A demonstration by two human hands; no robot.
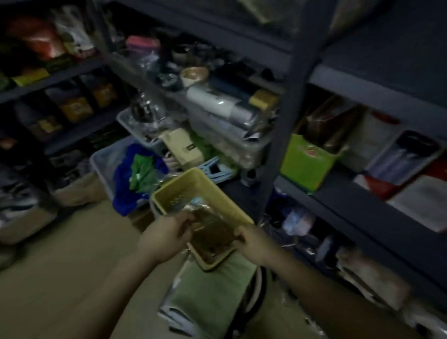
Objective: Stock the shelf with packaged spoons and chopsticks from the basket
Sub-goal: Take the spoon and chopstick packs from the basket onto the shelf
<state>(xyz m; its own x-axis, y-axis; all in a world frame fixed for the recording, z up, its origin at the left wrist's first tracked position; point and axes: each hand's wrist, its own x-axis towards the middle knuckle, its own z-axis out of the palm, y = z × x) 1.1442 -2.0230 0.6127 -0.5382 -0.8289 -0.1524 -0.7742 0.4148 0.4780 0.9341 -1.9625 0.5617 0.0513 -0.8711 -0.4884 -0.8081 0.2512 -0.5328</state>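
gripping a blurry clear packet over basket, both hands.

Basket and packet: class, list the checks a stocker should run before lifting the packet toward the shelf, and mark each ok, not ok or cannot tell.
1. Left hand has a grip on the clear packet: ok, fingers curl on its left edge.
2. Right hand has a grip on the packet: ok, it pinches the near right corner.
3. Packet contents are spoons or chopsticks: cannot tell, too blurred.
4. Yellow basket sits steady: cannot tell, it rests on a green bundle.
5. Free space on the shelf at right: cannot tell; the visible part holds a green box and flat packets.
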